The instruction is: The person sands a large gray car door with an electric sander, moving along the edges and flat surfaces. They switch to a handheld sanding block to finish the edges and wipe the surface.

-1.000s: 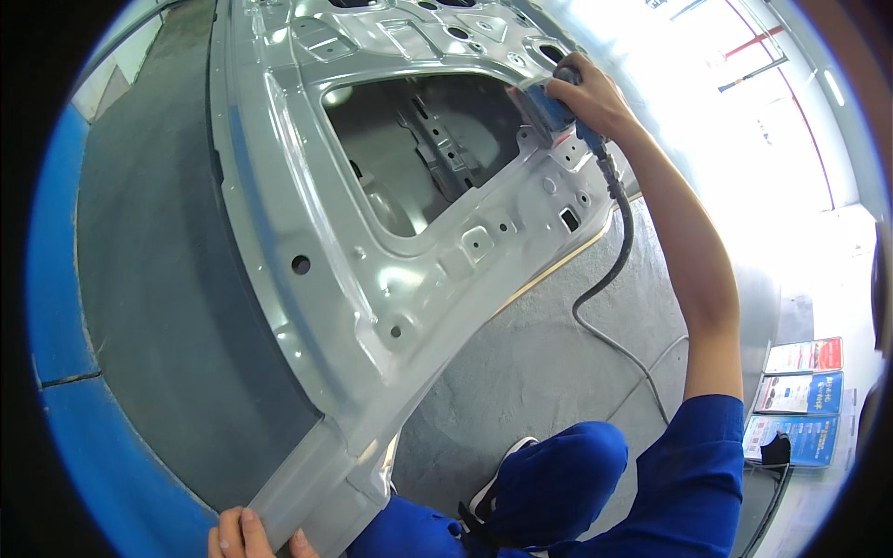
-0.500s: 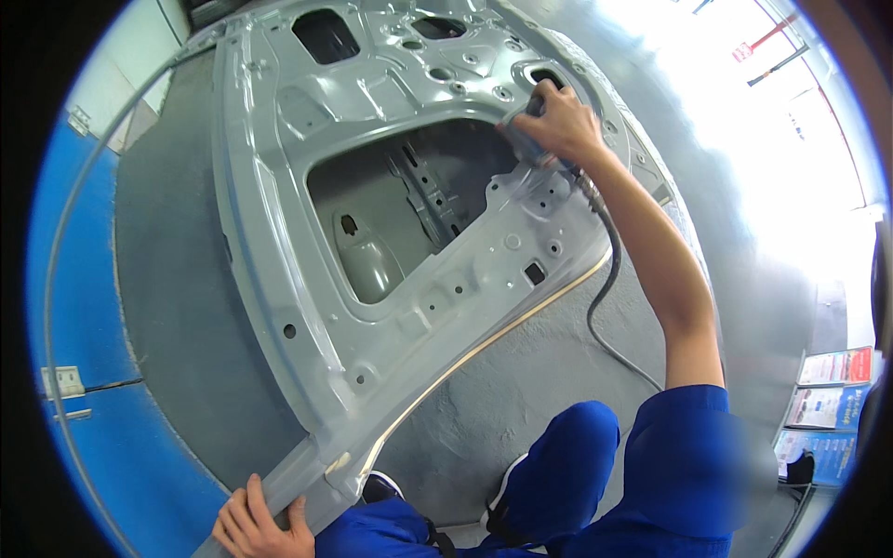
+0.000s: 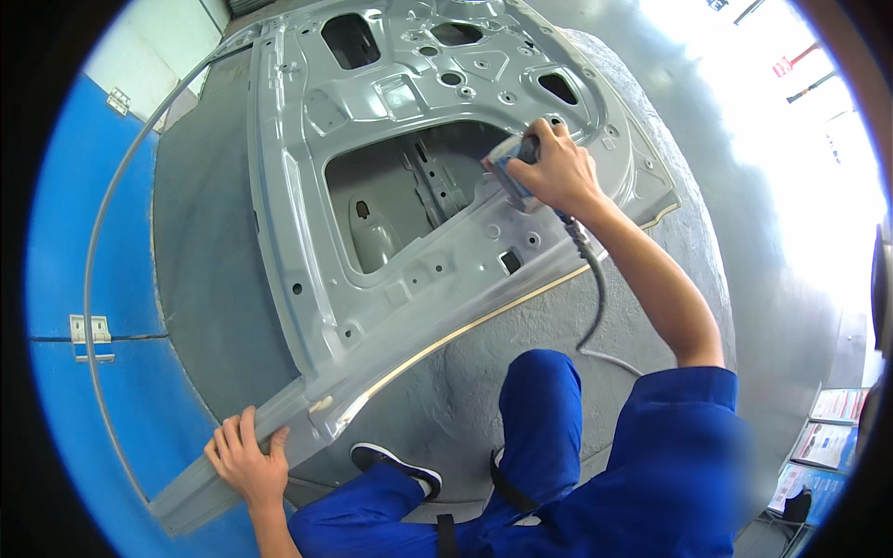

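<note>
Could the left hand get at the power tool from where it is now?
Probably not without shifting: the left hand rests on the narrow near end of the grey panel, while the power tool is farther up and right, gripped by the right hand.

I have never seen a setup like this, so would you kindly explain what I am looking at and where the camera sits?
There is no robot here: the two bare hands belong to one person wearing blue clothes. A wide camera on that person's head looks down, so straight edges bend toward the rim.

In front lies a large grey metal panel, shaped like a car door, with holes and one big opening. The right hand holds a small power tool, with a dark hose running from it, at the opening's right end. The left hand lies across the panel's narrow lower-left end. What supports the panel is hard to tell; grey floor shows around it.
</note>
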The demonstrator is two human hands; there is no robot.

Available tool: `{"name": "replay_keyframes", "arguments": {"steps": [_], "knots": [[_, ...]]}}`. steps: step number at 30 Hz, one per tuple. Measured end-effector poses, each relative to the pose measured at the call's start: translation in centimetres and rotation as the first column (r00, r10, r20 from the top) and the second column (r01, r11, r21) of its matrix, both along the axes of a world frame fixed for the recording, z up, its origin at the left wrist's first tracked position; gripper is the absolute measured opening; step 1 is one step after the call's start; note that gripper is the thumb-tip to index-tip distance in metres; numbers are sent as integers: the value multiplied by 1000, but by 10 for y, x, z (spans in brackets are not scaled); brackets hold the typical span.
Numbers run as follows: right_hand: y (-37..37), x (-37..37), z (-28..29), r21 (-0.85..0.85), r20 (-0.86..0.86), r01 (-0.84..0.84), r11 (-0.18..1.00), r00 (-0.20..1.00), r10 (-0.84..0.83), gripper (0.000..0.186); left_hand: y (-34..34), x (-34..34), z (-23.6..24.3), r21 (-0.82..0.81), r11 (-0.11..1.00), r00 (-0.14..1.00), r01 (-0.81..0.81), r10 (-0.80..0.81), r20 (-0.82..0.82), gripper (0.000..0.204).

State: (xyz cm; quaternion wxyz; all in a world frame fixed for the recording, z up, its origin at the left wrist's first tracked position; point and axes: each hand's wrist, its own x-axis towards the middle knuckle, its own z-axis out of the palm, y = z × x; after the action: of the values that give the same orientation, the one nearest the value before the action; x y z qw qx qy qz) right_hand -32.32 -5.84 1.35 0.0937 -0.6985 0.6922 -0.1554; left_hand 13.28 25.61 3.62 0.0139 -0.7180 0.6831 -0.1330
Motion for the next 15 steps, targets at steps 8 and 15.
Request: {"name": "replay_keyframes", "arguments": {"steps": [8,15], "knots": [[-6,13,2,-26,55,118,993,992,-116,73,-4,-5,0,-5,1000,999,-11,10,-34,55],[8,-15,0,-31,56,179,983,983,-177,70,-3,-7,0,-4,1000,998,-24,24,-53,59]]}}
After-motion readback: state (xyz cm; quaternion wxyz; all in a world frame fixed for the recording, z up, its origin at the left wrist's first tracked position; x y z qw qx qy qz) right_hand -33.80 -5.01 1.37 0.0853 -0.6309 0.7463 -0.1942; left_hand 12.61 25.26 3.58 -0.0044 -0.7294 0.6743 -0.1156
